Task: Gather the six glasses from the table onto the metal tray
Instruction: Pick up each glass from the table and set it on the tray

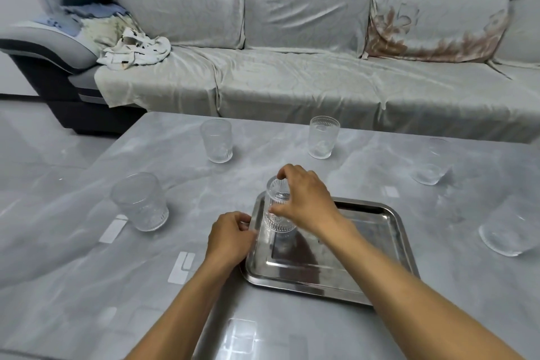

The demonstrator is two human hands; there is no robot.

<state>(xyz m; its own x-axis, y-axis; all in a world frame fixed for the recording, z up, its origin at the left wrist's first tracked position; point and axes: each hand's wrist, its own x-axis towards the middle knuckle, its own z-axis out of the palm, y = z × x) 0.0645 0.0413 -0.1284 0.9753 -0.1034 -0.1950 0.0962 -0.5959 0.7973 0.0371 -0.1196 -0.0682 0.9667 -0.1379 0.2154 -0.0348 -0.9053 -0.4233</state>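
Observation:
A square metal tray [377,266] lies on the grey marble table in front of me. My right hand [304,199] grips a clear ribbed glass [276,213] by its rim, upright in the tray's far left corner. My left hand [230,238] pinches the tray's left rim. Several more clear glasses stand on the table: one near left [140,202], one far left [217,140], one far centre [323,137], one far right [431,162] and one near right [510,231].
A grey covered sofa [292,73] runs along the far side of the table, with crumpled cloths [134,48] on its left end. The table's left edge [117,143] drops to a pale tiled floor.

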